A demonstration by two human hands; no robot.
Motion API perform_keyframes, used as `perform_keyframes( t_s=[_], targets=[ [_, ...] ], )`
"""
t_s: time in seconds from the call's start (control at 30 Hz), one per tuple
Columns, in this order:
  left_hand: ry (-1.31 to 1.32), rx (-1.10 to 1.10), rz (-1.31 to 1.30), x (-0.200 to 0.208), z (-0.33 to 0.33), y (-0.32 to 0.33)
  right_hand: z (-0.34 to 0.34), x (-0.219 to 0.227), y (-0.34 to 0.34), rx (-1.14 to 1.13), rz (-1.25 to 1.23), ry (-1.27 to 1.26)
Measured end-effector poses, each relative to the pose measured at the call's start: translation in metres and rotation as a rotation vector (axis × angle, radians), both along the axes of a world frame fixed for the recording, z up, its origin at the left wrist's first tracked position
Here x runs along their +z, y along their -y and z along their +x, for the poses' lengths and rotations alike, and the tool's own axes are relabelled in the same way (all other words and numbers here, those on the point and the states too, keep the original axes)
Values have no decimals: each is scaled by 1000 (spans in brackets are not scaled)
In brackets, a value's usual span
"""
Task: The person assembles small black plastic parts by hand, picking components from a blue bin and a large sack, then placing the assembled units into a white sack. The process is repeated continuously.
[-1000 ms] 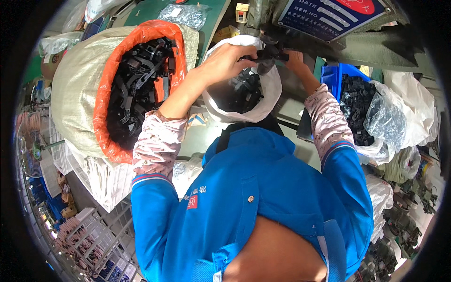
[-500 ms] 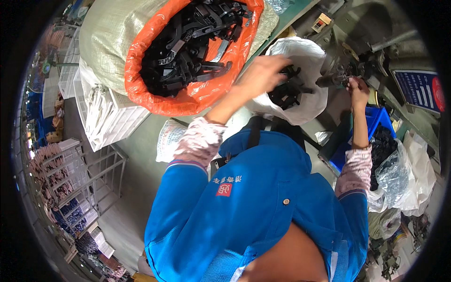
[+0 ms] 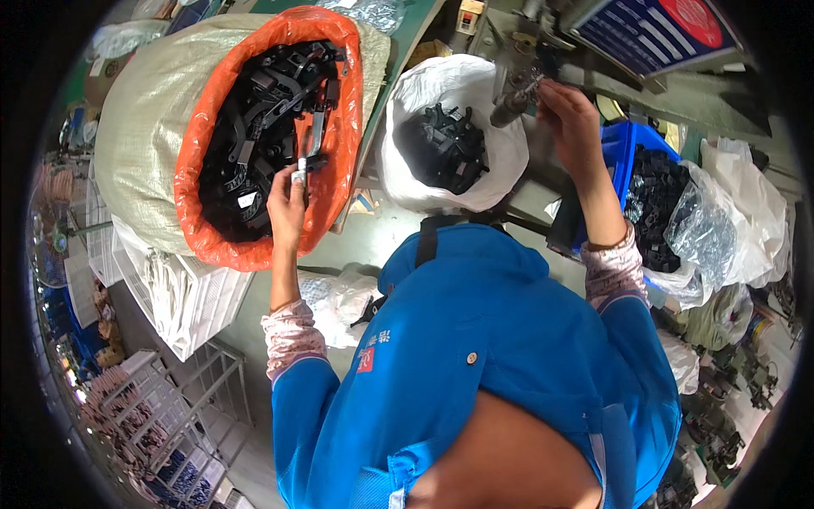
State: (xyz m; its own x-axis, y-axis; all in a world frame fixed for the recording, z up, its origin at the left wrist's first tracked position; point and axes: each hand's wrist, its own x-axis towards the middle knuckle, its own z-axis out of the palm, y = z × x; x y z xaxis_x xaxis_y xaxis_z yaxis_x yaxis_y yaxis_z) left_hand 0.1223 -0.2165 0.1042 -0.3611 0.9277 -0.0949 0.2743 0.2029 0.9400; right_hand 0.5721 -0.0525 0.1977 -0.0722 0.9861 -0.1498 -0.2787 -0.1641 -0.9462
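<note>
My left hand [image 3: 287, 208] reaches into a big woven sack lined with orange plastic [image 3: 188, 216]. Its thumb and fingers close on one black lever-shaped part with a bright metal strip [image 3: 303, 165], among many similar black parts [image 3: 254, 119] piled inside. On the other side, my right hand [image 3: 570, 119] is raised at a dark metal machine [image 3: 517, 72], its fingers bent together near the machine's head. What those fingers pinch, if anything, is too small to make out. Between my hands stands a white sack [image 3: 403, 174], with black parts [image 3: 445, 148] heaped in it.
A blue bin [image 3: 621, 157] of small black pieces stands at the right, beside clear and white plastic bags [image 3: 746, 220]. A blue sign [image 3: 649, 34] is by the machine. White crates [image 3: 199, 310] and a metal rack [image 3: 199, 394] are at the left.
My left hand has moved left from over the white sack into the orange-lined sack and closed on a part. My right hand stays at the machine while the whole view has shifted.
</note>
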Motion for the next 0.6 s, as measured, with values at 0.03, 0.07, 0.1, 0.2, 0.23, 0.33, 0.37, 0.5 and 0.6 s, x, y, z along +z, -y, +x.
perform_keyframes(
  t_s=[0.03, 0.07, 0.1, 0.2, 0.23, 0.33, 0.37, 0.5, 0.6],
  targets=[
    [78, 0, 39, 22, 16, -5, 1, 0, -1, -2, 11, 12],
    [102, -6, 58, 22, 21, -5, 4, -10, -6, 44, 58, 30],
    [129, -17, 84, 23, 28, -7, 3, -11, -9, 65, 94, 73],
    [193, -174, -23, 32, 68, -9, -1, 3, -11, 96, 12, 90],
    [213, -243, -63, 36, 86, -10, -6, 9, -9, 98, -32, 27],
    [451, -420, -267, 41, 134, -17, -12, -12, -12, 23, 92, 24],
    [448, -512, -329, 47, 151, -23, -12, -13, -5, -51, 314, 349],
    [367, -805, -429, 43, 209, -51, 3, -32, 14, -82, 576, 641],
    [372, -901, -445, 43, 243, -67, 25, -43, 71, 176, 582, 726]
  ],
)
